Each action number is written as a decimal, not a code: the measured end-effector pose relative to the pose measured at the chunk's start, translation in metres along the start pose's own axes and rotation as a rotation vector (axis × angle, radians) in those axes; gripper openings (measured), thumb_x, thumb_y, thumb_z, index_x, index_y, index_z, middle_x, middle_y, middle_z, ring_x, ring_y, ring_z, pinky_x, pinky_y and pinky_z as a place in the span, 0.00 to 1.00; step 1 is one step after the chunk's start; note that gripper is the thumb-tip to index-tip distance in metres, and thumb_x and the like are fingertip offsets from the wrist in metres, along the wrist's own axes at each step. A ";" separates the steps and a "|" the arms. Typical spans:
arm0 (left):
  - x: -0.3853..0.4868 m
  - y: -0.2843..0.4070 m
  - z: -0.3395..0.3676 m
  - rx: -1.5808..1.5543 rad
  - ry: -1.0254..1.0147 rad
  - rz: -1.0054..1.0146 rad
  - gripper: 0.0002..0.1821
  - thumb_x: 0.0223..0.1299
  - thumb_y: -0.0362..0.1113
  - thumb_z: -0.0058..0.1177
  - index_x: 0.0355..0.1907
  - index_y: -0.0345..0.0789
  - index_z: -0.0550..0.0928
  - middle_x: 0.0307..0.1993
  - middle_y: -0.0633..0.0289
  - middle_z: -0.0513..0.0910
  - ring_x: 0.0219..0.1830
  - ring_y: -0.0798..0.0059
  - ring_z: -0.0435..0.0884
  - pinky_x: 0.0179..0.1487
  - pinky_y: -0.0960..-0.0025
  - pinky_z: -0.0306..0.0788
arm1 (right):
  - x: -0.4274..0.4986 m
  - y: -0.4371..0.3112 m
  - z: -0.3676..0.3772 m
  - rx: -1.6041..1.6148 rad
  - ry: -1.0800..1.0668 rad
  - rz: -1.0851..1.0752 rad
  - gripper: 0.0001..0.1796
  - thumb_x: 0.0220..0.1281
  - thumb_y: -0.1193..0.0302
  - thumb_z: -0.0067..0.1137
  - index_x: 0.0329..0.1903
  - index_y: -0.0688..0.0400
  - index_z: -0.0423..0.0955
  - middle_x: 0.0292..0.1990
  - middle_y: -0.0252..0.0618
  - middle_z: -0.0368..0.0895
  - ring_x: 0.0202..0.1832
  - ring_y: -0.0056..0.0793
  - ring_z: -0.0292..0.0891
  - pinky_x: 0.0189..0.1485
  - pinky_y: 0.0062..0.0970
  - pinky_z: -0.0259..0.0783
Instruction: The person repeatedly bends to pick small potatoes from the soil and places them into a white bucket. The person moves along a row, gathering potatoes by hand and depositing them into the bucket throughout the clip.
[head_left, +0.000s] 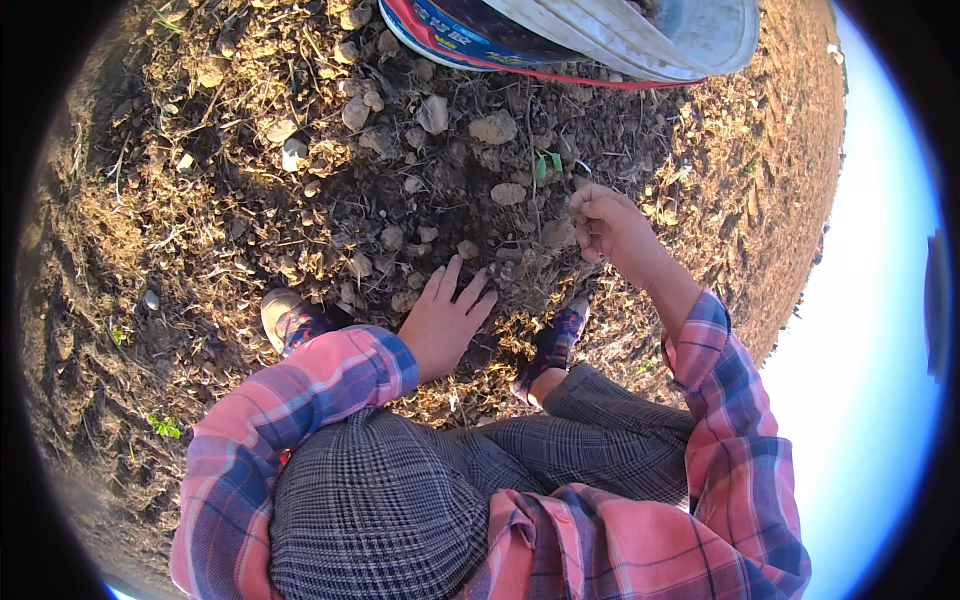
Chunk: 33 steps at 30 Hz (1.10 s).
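My left hand (448, 319) lies palm down on the loose soil between my shoes, its fingers spread and holding nothing. To the right, my right hand (600, 223) is held just above the ground with curled fingers. Something small and thin seems to show at its fingertips, but whether it is gripped cannot be told. Close above that hand, a small green seedling (554, 161) stands in the soil. Clods and stones lie around both hands, among them a rounded clod (508, 194) left of the right hand.
A plastic bucket (679, 56) with printed writing and a pale rim stands at the top. My two shoes (294, 319) are planted on either side of the left hand. Dry plant litter and stones (433, 114) cover the ground; a green weed (163, 426) grows at the lower left.
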<state>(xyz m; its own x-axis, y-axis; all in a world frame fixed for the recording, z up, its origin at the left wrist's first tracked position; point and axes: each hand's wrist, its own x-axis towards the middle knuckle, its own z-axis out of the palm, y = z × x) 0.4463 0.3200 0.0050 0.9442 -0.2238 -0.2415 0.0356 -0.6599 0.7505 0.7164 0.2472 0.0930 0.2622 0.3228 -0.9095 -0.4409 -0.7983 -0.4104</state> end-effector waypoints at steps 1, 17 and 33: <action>-0.001 0.001 0.001 0.038 -0.014 0.007 0.40 0.51 0.37 0.56 0.70 0.36 0.62 0.72 0.46 0.57 0.74 0.35 0.47 0.74 0.42 0.47 | 0.005 0.000 0.006 -0.111 -0.025 -0.008 0.08 0.67 0.73 0.44 0.42 0.58 0.72 0.25 0.30 0.72 0.24 0.21 0.70 0.21 0.20 0.64; 0.009 -0.001 0.000 -0.301 0.239 -0.136 0.40 0.47 0.29 0.57 0.68 0.32 0.62 0.61 0.49 0.70 0.67 0.49 0.64 0.69 0.52 0.58 | 0.008 0.074 0.046 -1.220 -0.023 -0.269 0.30 0.56 0.52 0.66 0.55 0.52 0.65 0.32 0.45 0.82 0.34 0.45 0.81 0.35 0.42 0.73; 0.048 -0.021 -0.014 -0.756 0.214 -0.500 0.35 0.52 0.36 0.63 0.63 0.40 0.65 0.47 0.49 0.78 0.41 0.52 0.82 0.46 0.54 0.75 | 0.009 0.026 0.007 0.386 -0.071 0.114 0.13 0.74 0.56 0.48 0.40 0.52 0.67 0.24 0.27 0.63 0.18 0.12 0.51 0.18 0.15 0.49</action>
<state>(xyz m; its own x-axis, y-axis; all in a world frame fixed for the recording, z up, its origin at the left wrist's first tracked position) 0.4955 0.3338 -0.0138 0.7990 0.1471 -0.5830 0.5875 0.0151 0.8091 0.7011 0.2328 0.0742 0.1388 0.2884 -0.9474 -0.7572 -0.5856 -0.2893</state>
